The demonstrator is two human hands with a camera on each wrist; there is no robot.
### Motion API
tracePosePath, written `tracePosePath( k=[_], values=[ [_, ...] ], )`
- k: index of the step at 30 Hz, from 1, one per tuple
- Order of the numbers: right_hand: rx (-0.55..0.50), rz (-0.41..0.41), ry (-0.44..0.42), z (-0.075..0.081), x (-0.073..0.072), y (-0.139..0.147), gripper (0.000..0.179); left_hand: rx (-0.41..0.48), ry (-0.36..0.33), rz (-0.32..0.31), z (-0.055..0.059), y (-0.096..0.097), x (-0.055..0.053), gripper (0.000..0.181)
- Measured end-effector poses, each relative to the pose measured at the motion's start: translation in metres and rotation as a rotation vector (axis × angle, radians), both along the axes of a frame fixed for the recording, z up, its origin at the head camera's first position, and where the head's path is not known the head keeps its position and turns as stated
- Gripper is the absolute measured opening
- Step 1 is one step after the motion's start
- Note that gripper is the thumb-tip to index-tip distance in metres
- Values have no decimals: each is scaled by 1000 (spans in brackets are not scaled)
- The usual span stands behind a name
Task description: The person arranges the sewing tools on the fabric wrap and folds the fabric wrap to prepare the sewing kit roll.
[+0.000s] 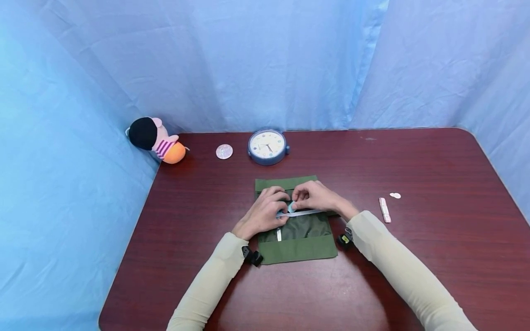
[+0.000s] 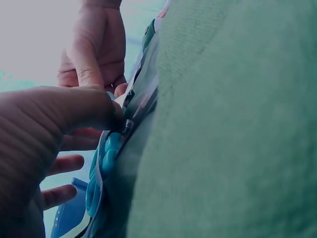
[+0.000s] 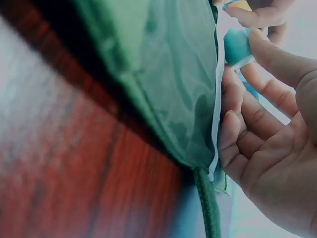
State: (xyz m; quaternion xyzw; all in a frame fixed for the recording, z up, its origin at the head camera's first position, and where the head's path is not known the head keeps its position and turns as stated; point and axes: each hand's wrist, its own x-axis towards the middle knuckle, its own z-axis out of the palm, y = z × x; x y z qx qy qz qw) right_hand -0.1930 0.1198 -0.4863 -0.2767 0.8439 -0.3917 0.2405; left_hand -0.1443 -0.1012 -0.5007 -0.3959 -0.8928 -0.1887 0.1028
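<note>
A green fabric pouch [image 1: 298,249] with a see-through panel and a white-edged opening lies flat on the table. My left hand [image 1: 265,212] holds its white edge [image 1: 306,213] between thumb and fingers. My right hand [image 1: 316,196] pinches a small teal piece [image 3: 237,47] between thumb and finger at that opening; its exact kind is hidden. Bright blue loops, like scissor handles [image 2: 110,151], show at the opening beneath my left hand. Through the panel a thin whitish item [image 1: 279,234] is visible.
At the back stand a blue round clock [image 1: 267,146] and a plush toy [image 1: 161,142], with a shiny round disc [image 1: 224,151] between them. To the right lie a folded pink-and-white strip [image 1: 384,210] and a small white piece [image 1: 395,195]. Blue curtains [image 1: 265,64] surround the table [image 1: 434,257].
</note>
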Motion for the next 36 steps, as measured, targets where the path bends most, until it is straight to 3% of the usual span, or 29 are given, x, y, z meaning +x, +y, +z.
tracePosePath(
  k=[5,13,23,36],
  values=[
    [-14,-25,-7,-1,-1,3,14,-22,47,-2,1,4,-1,14],
    [-35,-3,-8,-2,-4,5,15,-19,56,-1,0,2,-2,12],
    [-14,29,-2,-2,-5,3,16,48,33,-12,-3,0,-2,10],
    [47,85,52,1,-4,0,20,67,11,13,-5,-2,-1,10]
  ],
)
